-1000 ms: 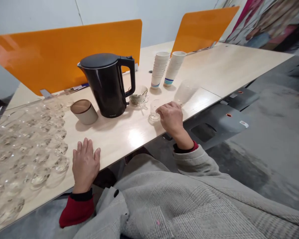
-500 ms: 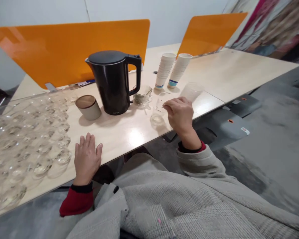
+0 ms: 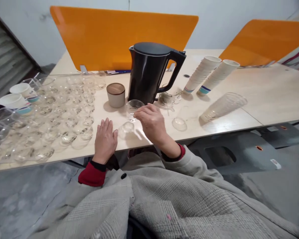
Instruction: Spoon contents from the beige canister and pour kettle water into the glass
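My right hand [image 3: 151,122] pinches a clear plastic cup [image 3: 132,105] by its side, just above the table in front of the kettle. Flat on the tabletop near its front edge lies my left hand [image 3: 105,141], fingers stretched out and holding nothing. Beyond it stands a beige ceramic cup [image 3: 116,99] with a brown inside. A black electric kettle [image 3: 147,74] is behind my right hand. To its right sits a ribbed glass cup [image 3: 167,97] with a thin stick-like utensil in it. Another clear cup [image 3: 179,123] rests on the table right of my right hand.
Many clear cups [image 3: 52,122] with dark bits at their bottoms crowd the table's left side, beside white paper cups [image 3: 12,100]. Two paper cup stacks [image 3: 201,74] and a clear cup stack [image 3: 221,107] stand right. An orange divider [image 3: 109,39] runs behind; grey chairs [image 3: 241,152] are below.
My right hand has moved left with the clear cup, from beside the other clear cup to in front of the kettle. The view has turned left. My left hand stays flat on the table.
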`<control>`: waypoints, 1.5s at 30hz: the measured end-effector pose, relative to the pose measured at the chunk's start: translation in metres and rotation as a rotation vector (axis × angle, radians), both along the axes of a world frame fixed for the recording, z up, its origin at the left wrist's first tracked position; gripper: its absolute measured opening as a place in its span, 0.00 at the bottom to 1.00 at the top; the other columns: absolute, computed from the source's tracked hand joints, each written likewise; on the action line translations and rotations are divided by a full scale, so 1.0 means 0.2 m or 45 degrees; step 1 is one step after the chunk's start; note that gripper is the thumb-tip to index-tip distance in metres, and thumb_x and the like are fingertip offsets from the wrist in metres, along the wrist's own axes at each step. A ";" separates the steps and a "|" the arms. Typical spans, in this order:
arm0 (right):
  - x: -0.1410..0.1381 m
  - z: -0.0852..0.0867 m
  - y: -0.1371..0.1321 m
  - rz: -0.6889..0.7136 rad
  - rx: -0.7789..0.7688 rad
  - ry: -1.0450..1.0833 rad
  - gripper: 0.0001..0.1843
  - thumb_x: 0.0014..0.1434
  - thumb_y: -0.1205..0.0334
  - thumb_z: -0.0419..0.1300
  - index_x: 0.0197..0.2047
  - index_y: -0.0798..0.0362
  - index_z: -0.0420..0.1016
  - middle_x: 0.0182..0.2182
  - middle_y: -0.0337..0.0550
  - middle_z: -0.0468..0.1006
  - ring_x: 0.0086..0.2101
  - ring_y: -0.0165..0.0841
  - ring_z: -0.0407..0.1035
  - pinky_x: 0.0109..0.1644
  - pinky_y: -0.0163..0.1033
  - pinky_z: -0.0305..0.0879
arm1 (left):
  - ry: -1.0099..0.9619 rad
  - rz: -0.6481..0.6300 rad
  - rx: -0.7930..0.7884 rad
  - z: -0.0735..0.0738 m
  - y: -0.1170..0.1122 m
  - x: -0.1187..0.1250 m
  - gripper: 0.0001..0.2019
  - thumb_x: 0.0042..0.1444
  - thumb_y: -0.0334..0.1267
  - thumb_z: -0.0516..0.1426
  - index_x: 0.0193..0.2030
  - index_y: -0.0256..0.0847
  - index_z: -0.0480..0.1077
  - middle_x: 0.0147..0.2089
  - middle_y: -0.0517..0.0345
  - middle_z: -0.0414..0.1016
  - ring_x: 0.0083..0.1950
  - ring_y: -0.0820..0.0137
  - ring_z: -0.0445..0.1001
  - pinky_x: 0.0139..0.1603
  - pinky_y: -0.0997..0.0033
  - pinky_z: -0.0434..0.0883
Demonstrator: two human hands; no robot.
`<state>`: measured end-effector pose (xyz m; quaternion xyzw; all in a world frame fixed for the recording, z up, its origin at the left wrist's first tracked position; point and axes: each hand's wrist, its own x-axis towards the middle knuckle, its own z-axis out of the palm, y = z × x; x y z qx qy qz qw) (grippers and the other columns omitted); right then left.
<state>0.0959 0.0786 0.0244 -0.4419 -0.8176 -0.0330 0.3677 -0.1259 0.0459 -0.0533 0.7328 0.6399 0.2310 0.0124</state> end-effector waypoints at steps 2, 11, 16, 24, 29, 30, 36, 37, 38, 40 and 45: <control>-0.10 -0.04 0.05 0.051 -0.064 -0.103 0.18 0.76 0.68 0.54 0.42 0.47 0.86 0.45 0.45 0.88 0.51 0.42 0.75 0.69 0.54 0.65 | -0.004 0.001 -0.008 0.00 0.00 0.00 0.30 0.74 0.42 0.46 0.74 0.24 0.66 0.80 0.30 0.63 0.83 0.44 0.60 0.83 0.35 0.57; -0.24 -0.10 0.09 0.113 -0.205 -0.244 0.18 0.76 0.69 0.54 0.44 0.49 0.86 0.45 0.47 0.87 0.51 0.43 0.73 0.63 0.49 0.65 | -0.039 -0.001 0.008 0.01 -0.01 0.01 0.28 0.73 0.41 0.47 0.73 0.29 0.69 0.79 0.36 0.67 0.83 0.46 0.62 0.83 0.36 0.59; -0.24 -0.08 0.09 0.133 -0.237 -0.241 0.16 0.76 0.67 0.56 0.44 0.50 0.86 0.46 0.49 0.88 0.51 0.44 0.74 0.62 0.50 0.68 | 0.004 0.005 -0.017 0.02 -0.02 0.02 0.29 0.73 0.40 0.47 0.73 0.25 0.68 0.78 0.33 0.67 0.82 0.44 0.62 0.83 0.37 0.59; -0.14 -0.04 0.14 0.217 -0.175 0.043 0.17 0.75 0.61 0.57 0.60 0.48 0.83 0.59 0.49 0.85 0.59 0.47 0.74 0.68 0.56 0.69 | -0.003 0.017 0.009 0.01 -0.02 0.03 0.29 0.74 0.41 0.47 0.74 0.27 0.68 0.78 0.34 0.68 0.82 0.46 0.62 0.82 0.38 0.60; -0.08 0.07 0.28 0.078 -0.081 0.068 0.22 0.75 0.57 0.55 0.67 0.48 0.78 0.63 0.52 0.82 0.61 0.50 0.73 0.70 0.60 0.68 | -0.002 0.011 -0.005 0.01 -0.02 0.03 0.28 0.73 0.40 0.48 0.74 0.27 0.68 0.78 0.34 0.67 0.82 0.46 0.62 0.83 0.38 0.59; -0.09 0.10 0.33 0.061 -0.084 0.050 0.23 0.75 0.56 0.56 0.68 0.49 0.76 0.64 0.53 0.80 0.62 0.51 0.72 0.71 0.60 0.67 | -0.006 0.010 0.001 0.00 -0.02 0.03 0.28 0.73 0.40 0.48 0.74 0.28 0.68 0.78 0.35 0.68 0.82 0.46 0.62 0.83 0.38 0.59; -0.27 0.13 0.63 0.047 -0.216 -0.100 0.30 0.75 0.48 0.58 0.74 0.50 0.68 0.75 0.56 0.66 0.73 0.52 0.61 0.77 0.59 0.60 | -0.016 0.023 0.002 0.00 -0.02 0.03 0.27 0.73 0.40 0.50 0.72 0.28 0.70 0.77 0.35 0.69 0.82 0.46 0.62 0.83 0.39 0.58; -0.31 0.13 0.67 0.030 -0.252 -0.125 0.31 0.74 0.48 0.60 0.75 0.50 0.67 0.76 0.57 0.64 0.73 0.54 0.59 0.77 0.60 0.60 | -0.013 0.020 0.004 0.00 -0.02 0.03 0.27 0.73 0.40 0.50 0.72 0.27 0.70 0.77 0.34 0.69 0.82 0.46 0.63 0.83 0.39 0.59; -0.35 0.12 0.71 0.007 -0.294 -0.151 0.33 0.73 0.48 0.61 0.75 0.51 0.66 0.77 0.60 0.62 0.73 0.56 0.59 0.76 0.61 0.60 | -0.010 0.017 0.008 0.00 -0.02 0.03 0.27 0.73 0.40 0.50 0.72 0.28 0.70 0.77 0.34 0.69 0.82 0.45 0.63 0.83 0.39 0.59; -0.42 0.11 0.75 -0.037 -0.395 -0.205 0.35 0.72 0.49 0.63 0.75 0.55 0.66 0.76 0.65 0.62 0.71 0.60 0.61 0.74 0.63 0.61 | -0.005 0.015 0.019 0.00 -0.02 0.03 0.27 0.73 0.41 0.50 0.73 0.28 0.69 0.77 0.35 0.69 0.82 0.45 0.63 0.83 0.38 0.60; -0.49 0.06 0.81 -0.055 -0.443 -0.232 0.37 0.66 0.46 0.68 0.71 0.56 0.70 0.67 0.64 0.71 0.64 0.59 0.65 0.71 0.64 0.62 | 0.008 0.010 0.042 -0.01 -0.02 0.03 0.27 0.75 0.43 0.50 0.72 0.27 0.70 0.77 0.34 0.70 0.81 0.44 0.64 0.82 0.38 0.61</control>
